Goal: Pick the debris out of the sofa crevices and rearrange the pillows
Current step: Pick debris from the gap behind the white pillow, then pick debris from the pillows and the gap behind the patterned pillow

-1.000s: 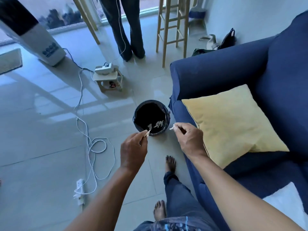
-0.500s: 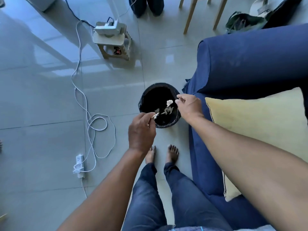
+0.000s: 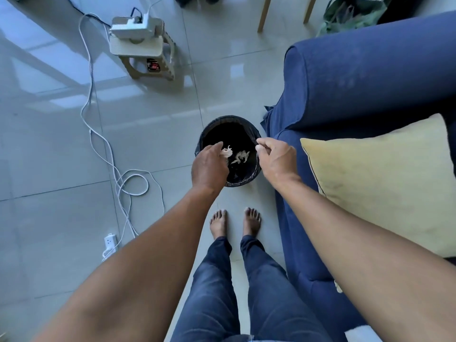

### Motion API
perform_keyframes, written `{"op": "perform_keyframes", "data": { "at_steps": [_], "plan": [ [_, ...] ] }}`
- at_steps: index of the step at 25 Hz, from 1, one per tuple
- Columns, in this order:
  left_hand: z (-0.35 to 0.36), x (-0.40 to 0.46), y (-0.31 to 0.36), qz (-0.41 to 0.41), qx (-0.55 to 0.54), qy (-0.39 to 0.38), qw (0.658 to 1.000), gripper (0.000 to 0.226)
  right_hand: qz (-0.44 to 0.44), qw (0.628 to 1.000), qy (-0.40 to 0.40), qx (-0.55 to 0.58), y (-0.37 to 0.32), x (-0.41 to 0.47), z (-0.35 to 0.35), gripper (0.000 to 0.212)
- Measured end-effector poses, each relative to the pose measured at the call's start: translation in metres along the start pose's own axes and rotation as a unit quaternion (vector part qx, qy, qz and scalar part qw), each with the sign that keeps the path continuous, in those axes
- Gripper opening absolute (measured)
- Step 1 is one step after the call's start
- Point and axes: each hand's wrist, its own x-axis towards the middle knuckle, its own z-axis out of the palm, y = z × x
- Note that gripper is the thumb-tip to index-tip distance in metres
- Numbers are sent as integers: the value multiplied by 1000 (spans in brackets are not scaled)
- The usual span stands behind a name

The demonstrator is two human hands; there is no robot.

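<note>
Two hands hover over the bin (image 3: 254, 134). The left hand (image 3: 209, 166) pinches a white scrap (image 3: 226, 152): light, soft, crushable; take it by fingertip pinch. The right hand (image 3: 276, 159) is curled closed, its contents unclear. More debris (image 3: 241, 156) lies inside.

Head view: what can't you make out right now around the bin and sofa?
- Left hand: its fingers cover whether the pale scrap is still pinched.
- Right hand: curled fingers hide any debris.
- Bin: dark liner hides the bottom.
- Sofa crevices: covered by the yellow pillow and the right arm.
- White pillow: cut off by the bottom edge.
</note>
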Motion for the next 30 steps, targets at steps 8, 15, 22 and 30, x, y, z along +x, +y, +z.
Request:
{"op": "perform_keyframes", "data": {
  "at_steps": [8,15,22,30],
  "plan": [
    [-23,-25,-12,31,21,-7,999,35,33,997,51,42,-14,-30,-20,21],
    [-49,-62,8,141,27,-7,990,37,56,989,121,69,-18,-97,-53,22],
    [-35,-109,99,357,72,-52,930,36,102,974,199,47,27,-186,-113,33],
    [50,-229,198,545,158,-161,808,54,230,921,308,67,138,-321,-164,52]
  ]
}}
